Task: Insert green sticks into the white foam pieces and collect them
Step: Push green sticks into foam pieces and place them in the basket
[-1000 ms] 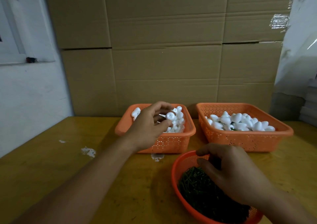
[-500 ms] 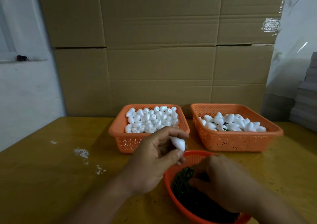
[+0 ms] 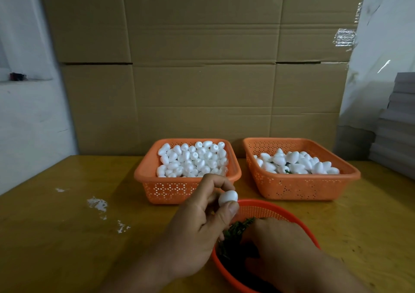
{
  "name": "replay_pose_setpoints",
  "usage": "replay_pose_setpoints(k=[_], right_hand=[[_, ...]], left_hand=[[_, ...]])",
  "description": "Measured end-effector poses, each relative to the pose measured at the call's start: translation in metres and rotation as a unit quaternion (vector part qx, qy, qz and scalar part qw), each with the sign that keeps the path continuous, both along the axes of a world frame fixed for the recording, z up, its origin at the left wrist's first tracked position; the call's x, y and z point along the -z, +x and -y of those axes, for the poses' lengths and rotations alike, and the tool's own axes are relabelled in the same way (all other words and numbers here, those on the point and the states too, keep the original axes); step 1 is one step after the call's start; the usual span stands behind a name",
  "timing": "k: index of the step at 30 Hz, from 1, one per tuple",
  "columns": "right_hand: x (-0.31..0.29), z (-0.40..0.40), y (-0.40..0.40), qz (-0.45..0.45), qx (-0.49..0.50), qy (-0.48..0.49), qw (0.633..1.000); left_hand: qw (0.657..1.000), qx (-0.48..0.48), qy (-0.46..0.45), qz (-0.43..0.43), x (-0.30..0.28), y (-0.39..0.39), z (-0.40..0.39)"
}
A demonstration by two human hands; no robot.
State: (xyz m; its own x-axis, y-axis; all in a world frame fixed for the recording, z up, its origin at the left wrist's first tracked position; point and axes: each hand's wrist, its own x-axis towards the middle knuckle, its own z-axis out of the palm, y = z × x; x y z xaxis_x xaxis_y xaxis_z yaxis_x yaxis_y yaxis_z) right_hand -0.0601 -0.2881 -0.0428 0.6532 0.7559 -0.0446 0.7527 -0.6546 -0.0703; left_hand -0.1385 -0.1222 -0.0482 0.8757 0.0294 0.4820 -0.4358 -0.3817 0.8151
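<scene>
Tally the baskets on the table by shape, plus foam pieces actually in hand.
Rectangular orange baskets: 2, the left basket and the right basket, both holding white foam pieces.
Round orange basket with green sticks: 1.
Foam piece in hand: 1, pinched by the left hand; the right hand is down in the sticks.
Total: 4.
</scene>
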Motion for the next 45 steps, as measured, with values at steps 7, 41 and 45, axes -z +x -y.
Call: replay_pose_setpoints(k=[7,41,45], right_hand=[[0.002,-0.001,0.003,0.003,0.017,0.015,1.000],[-0.019,0.003,0.002,-0.267,-0.001,0.643,0.718],[-0.018,-0.003,-0.006,-0.304,-0.047,0.648,0.697]], left_hand=[[0.992,-0.038,-0.119,-0.028,0.001,0.003,0.001],[0.860,0.052,-0.461,-0.214,-0.009,0.005,-0.008],[0.860,0.041,-0.456,-0.226,-0.009,0.005,-0.007]])
